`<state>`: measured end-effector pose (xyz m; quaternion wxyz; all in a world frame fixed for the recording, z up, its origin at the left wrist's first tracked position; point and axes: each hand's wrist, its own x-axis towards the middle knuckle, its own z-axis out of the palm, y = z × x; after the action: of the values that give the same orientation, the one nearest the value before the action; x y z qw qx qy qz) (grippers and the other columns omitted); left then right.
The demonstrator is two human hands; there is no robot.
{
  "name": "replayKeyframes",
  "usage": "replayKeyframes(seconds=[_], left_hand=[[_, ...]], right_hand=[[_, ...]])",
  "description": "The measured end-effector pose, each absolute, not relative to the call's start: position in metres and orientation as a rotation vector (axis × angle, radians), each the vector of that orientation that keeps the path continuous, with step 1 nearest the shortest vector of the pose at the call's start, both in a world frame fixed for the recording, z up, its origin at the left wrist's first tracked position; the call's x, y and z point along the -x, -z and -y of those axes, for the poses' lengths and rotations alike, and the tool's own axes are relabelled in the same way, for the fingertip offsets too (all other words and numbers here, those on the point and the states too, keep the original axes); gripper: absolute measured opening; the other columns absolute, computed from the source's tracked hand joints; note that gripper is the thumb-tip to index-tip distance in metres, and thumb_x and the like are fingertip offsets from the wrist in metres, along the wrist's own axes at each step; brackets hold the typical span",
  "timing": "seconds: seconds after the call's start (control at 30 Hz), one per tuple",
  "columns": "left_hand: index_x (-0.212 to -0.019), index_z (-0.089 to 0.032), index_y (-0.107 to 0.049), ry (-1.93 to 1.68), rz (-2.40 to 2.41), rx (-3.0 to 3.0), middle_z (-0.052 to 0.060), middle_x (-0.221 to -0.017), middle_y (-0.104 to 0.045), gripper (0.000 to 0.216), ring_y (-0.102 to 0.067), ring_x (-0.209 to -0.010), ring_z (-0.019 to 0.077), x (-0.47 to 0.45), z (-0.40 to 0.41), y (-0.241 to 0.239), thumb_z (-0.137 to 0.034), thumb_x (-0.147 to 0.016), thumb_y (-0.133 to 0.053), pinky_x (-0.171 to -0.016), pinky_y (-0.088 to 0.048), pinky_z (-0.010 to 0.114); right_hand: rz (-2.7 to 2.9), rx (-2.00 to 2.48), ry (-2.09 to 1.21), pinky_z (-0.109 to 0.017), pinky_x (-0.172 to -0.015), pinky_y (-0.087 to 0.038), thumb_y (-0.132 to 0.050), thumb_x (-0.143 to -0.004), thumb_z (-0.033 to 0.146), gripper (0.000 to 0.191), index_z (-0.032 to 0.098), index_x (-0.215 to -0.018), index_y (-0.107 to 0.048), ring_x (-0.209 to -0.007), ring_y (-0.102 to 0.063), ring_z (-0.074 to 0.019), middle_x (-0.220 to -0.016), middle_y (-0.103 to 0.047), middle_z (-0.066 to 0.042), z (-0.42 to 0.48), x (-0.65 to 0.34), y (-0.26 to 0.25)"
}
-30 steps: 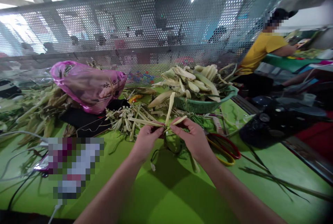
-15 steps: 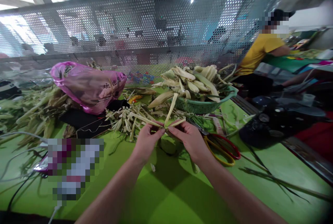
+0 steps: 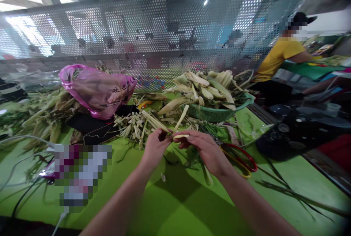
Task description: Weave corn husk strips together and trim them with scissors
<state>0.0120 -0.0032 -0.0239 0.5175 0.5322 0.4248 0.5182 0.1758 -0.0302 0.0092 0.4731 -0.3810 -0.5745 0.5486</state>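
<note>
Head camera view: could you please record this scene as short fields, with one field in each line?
Left hand: pinches pale strips near where they meet
Right hand: fingers at a short pale piece; grip unclear
Surface: green table
Beyond hands: green basket heaped with pale husks
Left of basket: pink plastic bag
Right of hands: scissors with red and yellow handles
Background: perforated screen; person in yellow shirt at right
</note>
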Motion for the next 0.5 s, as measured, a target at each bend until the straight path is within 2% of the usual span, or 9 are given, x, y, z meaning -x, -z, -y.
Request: replayKeyframes(seconds=[0.13, 0.23, 0.4, 0.5], left_hand=[[-0.089, -0.015, -0.066, -1.185, -0.959, -1.262, 0.003, -0.081, -0.068, 0.020, -0.061, -0.080, 0.0167, -0.016, 0.008, 0.019, -0.017, -0.070, -0.064, -0.078, -0.043, 0.027], [-0.091, -0.015, -0.067, -1.124, -0.924, -1.307, 0.004, -0.086, -0.069, 0.021, -0.060, -0.083, 0.0172, -0.018, 0.010, 0.017, -0.016, -0.071, -0.061, -0.081, -0.043, 0.027], [-0.094, -0.014, -0.066, -1.160, -0.903, -1.298, 0.006, -0.091, -0.068, 0.023, -0.059, -0.086, 0.0179, -0.016, 0.010, 0.018, -0.024, -0.074, -0.064, -0.081, -0.042, 0.027], [-0.092, -0.015, -0.065, -1.193, -0.928, -1.251, 0.004, -0.086, -0.066, 0.022, -0.056, -0.078, 0.0149, -0.015, 0.011, 0.017, -0.030, -0.076, -0.064, -0.074, -0.041, 0.025]], right_hand=[[1.379, 1.040, -1.240, -0.028, -0.062, -0.047, -0.065, -0.073, 0.027, 0.022, 0.020, -0.094, -0.070, -0.078, -0.061, -0.0184, -0.087, -0.070, -0.004, 0.027, -0.173, -0.003], [1.362, 1.122, -1.176, -0.024, -0.053, -0.043, -0.066, -0.075, 0.030, 0.024, 0.018, -0.096, -0.069, -0.070, -0.058, -0.0158, -0.086, -0.070, -0.005, 0.026, -0.170, 0.000], [1.347, 1.048, -1.119, -0.027, -0.060, -0.048, -0.065, -0.076, 0.028, 0.034, 0.019, -0.109, -0.061, -0.076, -0.060, -0.0168, -0.091, -0.069, -0.006, 0.025, -0.172, 0.000], [1.310, 1.073, -1.009, -0.028, -0.063, -0.049, -0.068, -0.074, 0.027, 0.022, 0.019, -0.093, -0.060, -0.071, -0.058, -0.0151, -0.084, -0.064, -0.003, 0.023, -0.173, 0.002]])
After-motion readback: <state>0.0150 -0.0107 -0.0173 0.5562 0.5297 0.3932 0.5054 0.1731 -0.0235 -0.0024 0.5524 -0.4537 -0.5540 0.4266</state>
